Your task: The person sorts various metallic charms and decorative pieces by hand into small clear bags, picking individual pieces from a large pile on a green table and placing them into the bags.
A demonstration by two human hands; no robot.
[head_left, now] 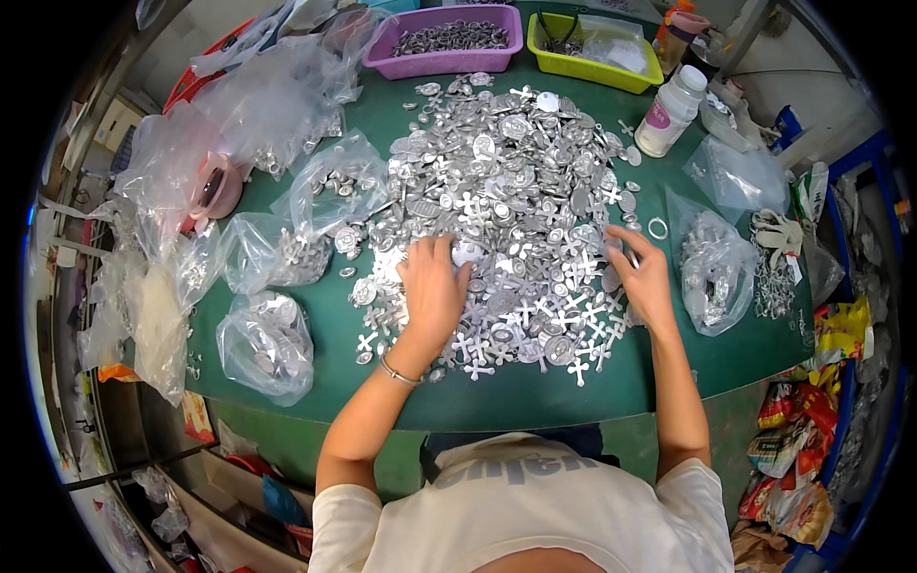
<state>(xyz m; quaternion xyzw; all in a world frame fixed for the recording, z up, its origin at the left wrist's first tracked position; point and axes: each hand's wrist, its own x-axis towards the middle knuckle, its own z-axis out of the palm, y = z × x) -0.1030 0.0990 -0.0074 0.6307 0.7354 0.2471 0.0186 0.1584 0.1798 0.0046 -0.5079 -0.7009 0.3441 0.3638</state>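
Observation:
A broad heap of small silver-coloured metal pieces [516, 181], oval medals and crosses among them, covers the middle of the green table. At the heap's near left part, my left hand [433, 291] rests on the pieces with its fingers spread, palm down. My right hand [642, 282] is at the heap's right edge, fingers bent and thumb drawn toward the index finger. What lies between those fingertips is too small to make out. Loose crosses [579, 371] lie along the near side of the heap, between my forearms.
Clear bags of metal pieces stand left [267, 346] and right [714, 272]. Behind the heap are a purple basin [444, 69], a yellow-green basin [597, 74] and a white bottle [671, 110]. A pink tape dispenser [218, 186] sits among plastic bags; chains [774, 286] lie far right.

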